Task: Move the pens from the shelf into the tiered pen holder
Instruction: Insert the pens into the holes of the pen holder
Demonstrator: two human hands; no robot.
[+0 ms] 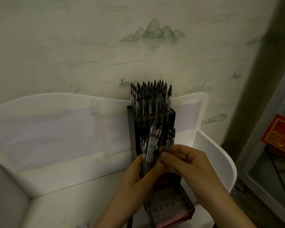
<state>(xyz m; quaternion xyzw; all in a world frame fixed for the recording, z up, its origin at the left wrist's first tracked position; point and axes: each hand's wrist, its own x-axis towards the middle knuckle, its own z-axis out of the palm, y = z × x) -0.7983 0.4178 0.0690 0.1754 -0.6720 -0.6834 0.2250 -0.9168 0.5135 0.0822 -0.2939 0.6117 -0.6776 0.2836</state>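
A black tiered pen holder [132,129] stands on the white shelf [72,178] against the wall. Its top tier is packed with several upright pens [150,96]; a lower tier shows rows of holes [169,204]. My left hand [138,176] grips a bundle of pens [150,150] in front of the holder's middle tier. My right hand [184,160] pinches one pen of that bundle at its right side. The holder's middle tier is largely hidden behind the hands.
The shelf has a raised white back panel [56,125] and a curved right rim [220,157]. A grey block [5,191] sits at the left. A red box [281,137] rests on a wire rack at the right.
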